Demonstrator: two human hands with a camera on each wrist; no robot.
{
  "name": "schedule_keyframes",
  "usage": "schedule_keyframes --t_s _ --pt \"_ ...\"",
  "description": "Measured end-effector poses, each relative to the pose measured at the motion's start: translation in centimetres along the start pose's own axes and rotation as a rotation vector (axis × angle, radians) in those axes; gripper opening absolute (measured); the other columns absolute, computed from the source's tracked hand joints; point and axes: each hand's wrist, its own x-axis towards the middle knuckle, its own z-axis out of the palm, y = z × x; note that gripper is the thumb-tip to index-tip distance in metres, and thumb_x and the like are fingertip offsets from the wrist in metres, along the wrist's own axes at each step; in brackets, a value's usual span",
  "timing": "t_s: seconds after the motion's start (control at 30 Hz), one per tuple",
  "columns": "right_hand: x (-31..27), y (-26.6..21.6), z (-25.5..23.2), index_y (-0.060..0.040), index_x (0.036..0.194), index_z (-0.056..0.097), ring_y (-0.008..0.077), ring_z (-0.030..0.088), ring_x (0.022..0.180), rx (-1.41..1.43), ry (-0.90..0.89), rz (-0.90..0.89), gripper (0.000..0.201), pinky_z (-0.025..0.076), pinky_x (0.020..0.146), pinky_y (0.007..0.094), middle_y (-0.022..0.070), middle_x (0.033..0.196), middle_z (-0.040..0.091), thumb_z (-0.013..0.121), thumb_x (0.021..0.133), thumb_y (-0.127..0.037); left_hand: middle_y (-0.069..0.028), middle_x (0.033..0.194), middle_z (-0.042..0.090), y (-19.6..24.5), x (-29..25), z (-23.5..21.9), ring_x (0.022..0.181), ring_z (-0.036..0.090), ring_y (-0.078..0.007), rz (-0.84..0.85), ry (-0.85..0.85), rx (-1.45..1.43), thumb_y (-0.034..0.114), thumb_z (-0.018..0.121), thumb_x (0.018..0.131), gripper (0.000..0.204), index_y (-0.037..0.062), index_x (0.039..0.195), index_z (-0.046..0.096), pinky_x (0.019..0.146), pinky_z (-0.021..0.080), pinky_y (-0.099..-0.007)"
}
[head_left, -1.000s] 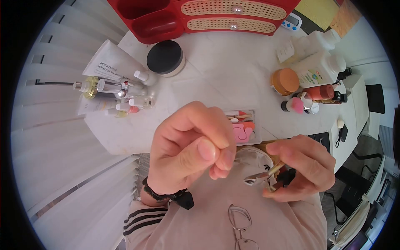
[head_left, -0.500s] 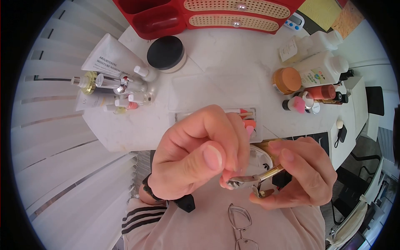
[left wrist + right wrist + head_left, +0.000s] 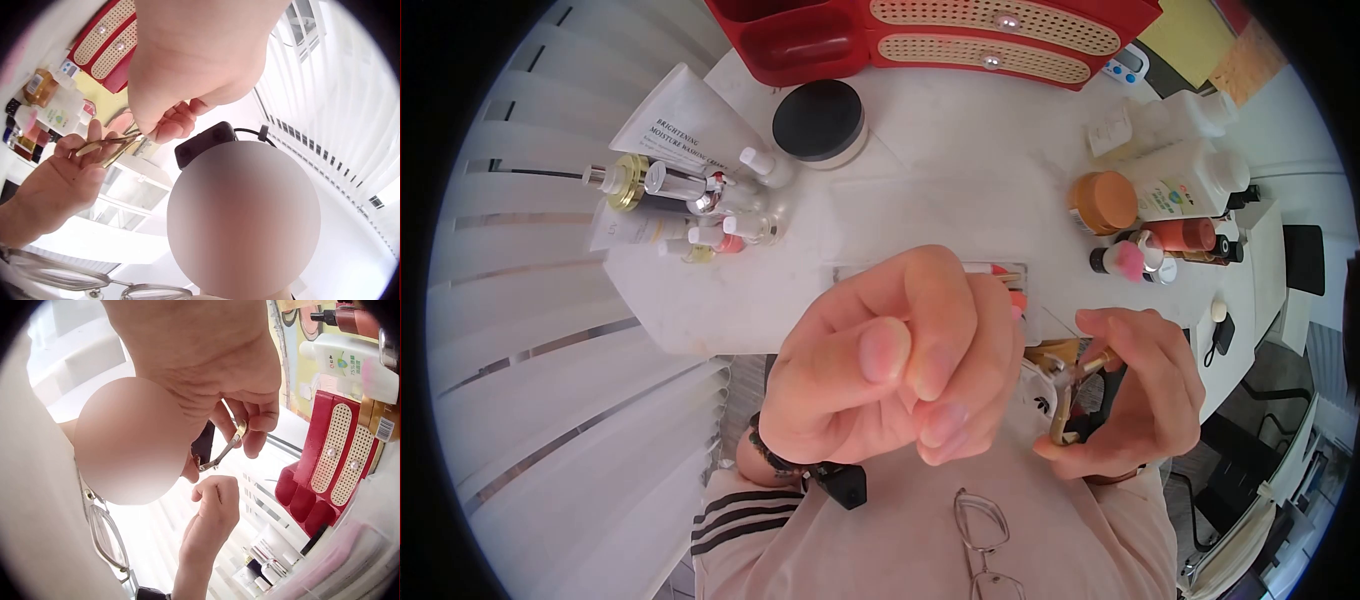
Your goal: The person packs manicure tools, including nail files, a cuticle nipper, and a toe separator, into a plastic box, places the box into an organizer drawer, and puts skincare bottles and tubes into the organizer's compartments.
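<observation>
My left hand (image 3: 900, 370) is raised in front of the chest, its fingers curled in and the thumb bent against the index finger; nothing shows in its grip. In my right hand (image 3: 1155, 400) I hold gold-and-silver nail nippers (image 3: 1062, 415), with thumb and fingers spread along the two handles. The nippers (image 3: 122, 150) overlap the left fingertips in the left wrist view. From the right wrist, the nippers' silver arm (image 3: 225, 452) points down toward the left hand (image 3: 212, 512). Much of the nippers' head is hidden in the head view.
Behind the left hand lies a clear box (image 3: 1032, 290) of small tools. Bottles and a white tube (image 3: 685, 120) crowd the table's left; an orange-lidded jar (image 3: 1103, 203) and white bottles (image 3: 1190, 180) stand right. A red drawer chest (image 3: 820, 45) is at the back. Glasses (image 3: 982, 520) hang on the shirt.
The nippers, close by the left fingertips half a second ago, have drawn back to the right and turned upward. The left hand has turned, showing more of its fingertips.
</observation>
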Motion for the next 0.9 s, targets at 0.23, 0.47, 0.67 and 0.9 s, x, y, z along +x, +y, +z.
schedule_keyframes --t_s 0.23,0.47,0.67,0.9 --pt "-0.2 -0.1 0.1 0.0114 0.117 0.065 0.0209 0.064 0.070 0.027 0.008 0.119 0.076 0.049 0.052 0.0259 0.0230 0.100 0.070 0.094 0.057 -0.025 -0.0046 0.098 0.058 0.0 -0.1 0.1 0.084 0.057 -0.0174 -0.021 -0.023 -0.083 0.025 0.048 0.107 0.014 0.0124 0.103 0.052 0.061 0.048 -0.0270" --pt "-0.3 0.1 0.1 0.0108 0.119 0.064 0.0224 0.065 0.075 0.076 -0.005 0.154 0.075 0.053 0.055 0.0273 0.0229 0.103 0.070 0.094 0.060 -0.025 -0.0057 0.101 0.060 -0.1 0.0 0.7 0.091 0.062 -0.0200 0.014 0.028 -0.069 0.011 0.063 0.099 0.012 0.0128 0.107 0.054 0.066 0.054 -0.0282" --pt "-0.6 0.0 0.2 0.0101 0.119 0.064 0.0232 0.066 0.078 0.085 -0.017 0.200 0.075 0.054 0.057 0.0283 0.0227 0.105 0.070 0.095 0.059 -0.023 -0.0050 0.101 0.061 -0.6 0.1 0.7 0.088 0.064 -0.0207 0.076 0.038 -0.030 -0.002 0.073 0.089 0.027 0.0123 0.104 0.055 0.066 0.053 -0.0275" --pt "-0.6 0.1 0.3 0.0084 0.119 0.065 0.0231 0.066 0.078 0.091 -0.017 0.217 0.075 0.054 0.057 0.0284 0.0216 0.105 0.070 0.095 0.058 -0.023 -0.0041 0.101 0.061 -0.6 0.1 0.3 0.088 0.064 -0.0189 0.092 0.042 0.008 -0.006 0.070 0.089 0.027 0.0130 0.102 0.056 0.067 0.050 -0.0263"
